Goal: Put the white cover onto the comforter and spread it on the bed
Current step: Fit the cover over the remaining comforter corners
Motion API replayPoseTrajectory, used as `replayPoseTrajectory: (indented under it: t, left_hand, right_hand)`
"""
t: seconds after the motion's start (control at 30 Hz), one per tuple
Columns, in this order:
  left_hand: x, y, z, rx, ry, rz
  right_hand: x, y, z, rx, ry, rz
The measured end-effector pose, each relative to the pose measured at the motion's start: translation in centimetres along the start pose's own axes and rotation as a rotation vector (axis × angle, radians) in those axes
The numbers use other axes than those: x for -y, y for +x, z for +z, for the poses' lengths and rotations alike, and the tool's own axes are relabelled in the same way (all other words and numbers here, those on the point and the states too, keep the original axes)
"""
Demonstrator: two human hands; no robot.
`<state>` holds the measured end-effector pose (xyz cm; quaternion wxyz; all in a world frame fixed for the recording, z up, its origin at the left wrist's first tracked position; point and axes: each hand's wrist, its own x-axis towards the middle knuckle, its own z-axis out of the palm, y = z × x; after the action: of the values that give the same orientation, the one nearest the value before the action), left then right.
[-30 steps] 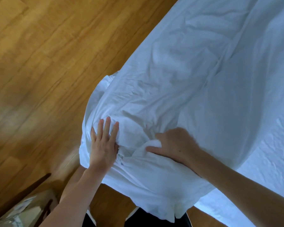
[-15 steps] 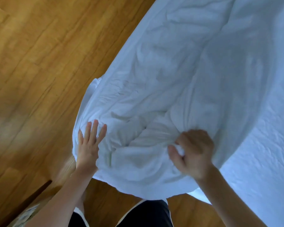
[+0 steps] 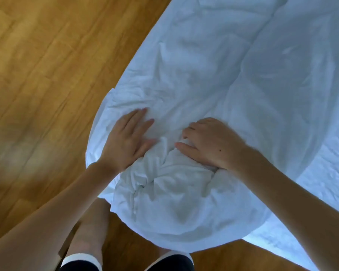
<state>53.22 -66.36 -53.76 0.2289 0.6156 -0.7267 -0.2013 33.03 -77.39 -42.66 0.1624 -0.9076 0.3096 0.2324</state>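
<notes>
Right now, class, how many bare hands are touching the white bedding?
2. The left hand presses flat on the crumpled white fabric cover near its corner; the right hand curls into a bunched fold beside it. None seems hidden.

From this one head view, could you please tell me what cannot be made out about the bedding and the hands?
- Comforter: hidden in the head view; the white cover wraps it, so how far it is seated in the corner is unknown.
- Right hand: fingertips are buried in bunched fabric, so the grip is unclear.
- Left hand: its palm side is hidden against the cover.
- Bed: cut off by the right and top edges.
</notes>
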Motion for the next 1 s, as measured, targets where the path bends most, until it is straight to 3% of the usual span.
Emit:
replayPoseTrajectory:
  t: [0.13, 0.2, 0.4, 0.47, 0.53, 0.67, 0.83, 0.9, 1.0]
  left_hand:
    - [-1.5, 3.1, 1.3, 0.261, -0.003, -0.016]
    - [-2.3, 4.1, 2.1, 0.366, 0.029, -0.085]
    - [-6.5, 8.0, 2.4, 0.634, 0.151, -0.472]
    - [-7.8, 8.4, 2.9, 0.6, 0.114, -0.569]
    - [-8.3, 7.0, 4.0, 0.475, 0.149, -0.549]
    - [-7.3, 3.6, 5.4, 0.278, 0.187, -0.471]
    - [-5.8, 1.9, 6.2, 0.248, 0.22, -0.461]
    - [-5.7, 1.5, 6.6, 0.223, 0.236, -0.483]
    - [-6.2, 1.6, 6.7, 0.238, 0.221, -0.521]
  right_hand:
    - [0.2, -1.3, 1.0, -0.076, 0.094, -0.011]
    - [0.3, -1.7, 1.2, -0.032, 0.098, -0.044]
    - [0.5, -2.2, 1.5, 0.031, 0.035, -0.144]
    - [0.7, -2.6, 1.9, 0.0, 0.066, -0.197]
    - [1.0, -3.0, 3.1, -0.017, 0.089, -0.23]
    - [1.9, -4.0, 4.9, -0.275, 0.013, -0.122]
    - [1.1, -8.8, 2.0, -0.65, 0.189, -0.13]
    - [0.1, -13.2, -0.2, -0.725, 0.242, -0.112]
    - [-1.7, -21.0, -0.3, -0.758, 0.208, 0.06]
